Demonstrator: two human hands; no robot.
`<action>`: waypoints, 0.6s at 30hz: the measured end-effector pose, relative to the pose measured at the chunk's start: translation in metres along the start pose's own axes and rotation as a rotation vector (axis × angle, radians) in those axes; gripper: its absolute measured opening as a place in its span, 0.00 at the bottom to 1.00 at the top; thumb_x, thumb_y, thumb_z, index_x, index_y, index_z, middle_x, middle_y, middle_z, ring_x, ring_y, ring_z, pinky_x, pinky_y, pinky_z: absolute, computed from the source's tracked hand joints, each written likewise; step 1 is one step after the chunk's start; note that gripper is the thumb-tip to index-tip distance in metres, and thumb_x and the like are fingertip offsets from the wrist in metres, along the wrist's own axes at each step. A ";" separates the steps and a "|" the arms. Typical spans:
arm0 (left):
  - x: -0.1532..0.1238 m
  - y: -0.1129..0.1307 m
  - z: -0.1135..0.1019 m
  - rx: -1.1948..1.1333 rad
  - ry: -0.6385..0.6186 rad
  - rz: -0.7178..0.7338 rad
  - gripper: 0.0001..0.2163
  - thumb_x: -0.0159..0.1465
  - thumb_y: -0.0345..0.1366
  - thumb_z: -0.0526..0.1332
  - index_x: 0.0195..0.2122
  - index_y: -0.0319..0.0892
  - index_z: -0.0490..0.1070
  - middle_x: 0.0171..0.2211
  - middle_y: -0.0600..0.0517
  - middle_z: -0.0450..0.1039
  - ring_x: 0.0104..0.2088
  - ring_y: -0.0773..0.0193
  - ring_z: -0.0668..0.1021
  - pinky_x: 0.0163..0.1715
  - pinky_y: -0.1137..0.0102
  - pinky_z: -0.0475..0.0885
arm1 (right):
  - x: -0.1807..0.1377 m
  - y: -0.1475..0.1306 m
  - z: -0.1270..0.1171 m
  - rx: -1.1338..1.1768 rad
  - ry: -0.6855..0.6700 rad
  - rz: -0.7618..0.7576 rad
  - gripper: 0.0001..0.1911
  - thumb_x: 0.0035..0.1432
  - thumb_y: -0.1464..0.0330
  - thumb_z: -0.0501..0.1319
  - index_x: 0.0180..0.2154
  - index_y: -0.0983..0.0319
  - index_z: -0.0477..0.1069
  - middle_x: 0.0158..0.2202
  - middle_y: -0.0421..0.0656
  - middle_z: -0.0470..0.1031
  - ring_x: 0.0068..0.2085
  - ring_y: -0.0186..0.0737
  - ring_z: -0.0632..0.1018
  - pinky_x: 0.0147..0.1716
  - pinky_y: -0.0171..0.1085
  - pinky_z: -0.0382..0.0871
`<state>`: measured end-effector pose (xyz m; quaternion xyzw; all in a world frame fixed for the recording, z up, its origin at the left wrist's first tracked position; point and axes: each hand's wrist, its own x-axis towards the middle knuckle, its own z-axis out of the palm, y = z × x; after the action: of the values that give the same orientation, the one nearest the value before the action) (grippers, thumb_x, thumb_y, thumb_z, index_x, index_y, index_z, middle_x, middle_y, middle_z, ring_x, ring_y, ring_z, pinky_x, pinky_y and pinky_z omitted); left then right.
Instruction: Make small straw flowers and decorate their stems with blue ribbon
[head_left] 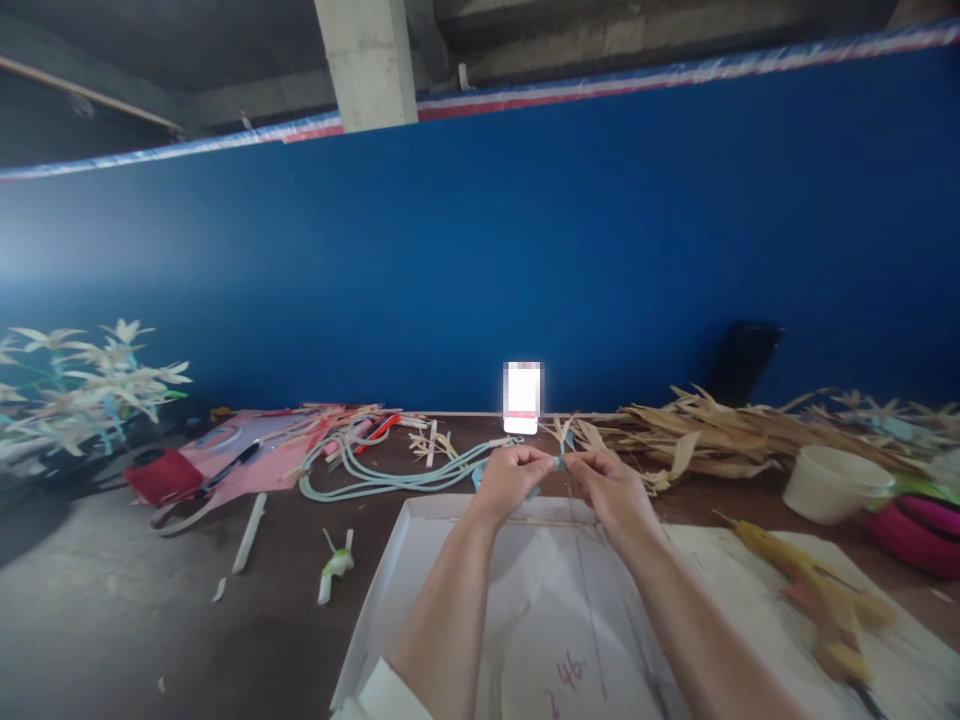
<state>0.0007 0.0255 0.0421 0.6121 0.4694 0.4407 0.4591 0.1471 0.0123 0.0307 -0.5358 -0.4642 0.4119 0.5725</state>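
Above the far edge of a white box lid [390,560], both hands meet in a pinch. My left hand [514,482] is closed, its thumb and fingertips on a light blue strip [559,463]. Right beside it, my right hand [611,487] is closed too, pinching the stem of a small pale husk flower [559,432] whose petals poke up between the hands. The blue strip appears to go around that stem; fingertips hide the exact wrap. A thin dark line runs down below the fingers, perhaps a wire. Behind the left hand lies a loop of light blue cord [375,492].
A lit phone [521,398] stands against the blue partition [450,250]. Dried husks [720,430], a white cup [832,485], a magenta pouch [919,533] and a yellow glue gun [821,595] are on the right. Husk flowers [112,375] and pink sheets [255,465] are left.
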 end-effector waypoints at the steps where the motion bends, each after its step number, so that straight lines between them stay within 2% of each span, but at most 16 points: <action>1: 0.000 0.000 0.000 -0.002 0.001 -0.003 0.15 0.51 0.46 0.61 0.29 0.38 0.75 0.19 0.54 0.66 0.20 0.73 0.62 0.21 0.75 0.58 | 0.000 -0.001 0.000 -0.015 0.015 -0.008 0.13 0.41 0.59 0.63 0.26 0.62 0.74 0.12 0.36 0.62 0.16 0.31 0.60 0.15 0.33 0.46; 6: -0.002 0.002 0.000 -0.021 -0.010 -0.011 0.16 0.51 0.47 0.61 0.30 0.37 0.75 0.19 0.54 0.65 0.19 0.73 0.61 0.20 0.76 0.57 | -0.004 -0.005 0.001 -0.099 0.019 -0.045 0.12 0.41 0.61 0.63 0.26 0.63 0.74 0.14 0.37 0.65 0.17 0.31 0.61 0.16 0.32 0.48; 10: -0.005 0.006 0.003 -0.032 -0.083 0.038 0.17 0.52 0.47 0.61 0.34 0.36 0.76 0.22 0.52 0.68 0.20 0.73 0.63 0.20 0.75 0.57 | -0.008 -0.002 0.005 -0.147 -0.075 -0.090 0.09 0.43 0.66 0.61 0.28 0.63 0.75 0.16 0.37 0.66 0.18 0.31 0.63 0.17 0.32 0.52; 12: -0.005 0.008 0.004 -0.003 -0.089 0.089 0.15 0.53 0.45 0.61 0.32 0.36 0.76 0.23 0.51 0.70 0.22 0.71 0.67 0.23 0.75 0.60 | -0.009 0.000 0.007 -0.141 -0.097 -0.113 0.09 0.45 0.67 0.59 0.30 0.62 0.75 0.16 0.37 0.66 0.18 0.31 0.63 0.17 0.32 0.52; 16: -0.005 0.009 0.007 0.035 -0.083 0.142 0.12 0.54 0.41 0.59 0.29 0.36 0.76 0.24 0.50 0.73 0.26 0.68 0.71 0.28 0.74 0.64 | -0.011 0.000 0.010 -0.166 -0.086 -0.058 0.11 0.48 0.64 0.58 0.31 0.62 0.75 0.14 0.37 0.66 0.15 0.31 0.61 0.14 0.32 0.49; 18: -0.005 0.008 0.009 0.040 -0.065 0.158 0.12 0.54 0.41 0.60 0.29 0.36 0.76 0.25 0.50 0.73 0.27 0.67 0.71 0.29 0.73 0.65 | -0.011 -0.001 0.011 -0.143 -0.087 -0.010 0.11 0.48 0.65 0.57 0.31 0.63 0.74 0.14 0.39 0.67 0.15 0.32 0.63 0.13 0.32 0.51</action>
<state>0.0097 0.0181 0.0479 0.6703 0.4130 0.4461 0.4255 0.1338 0.0036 0.0310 -0.5545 -0.5194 0.3979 0.5142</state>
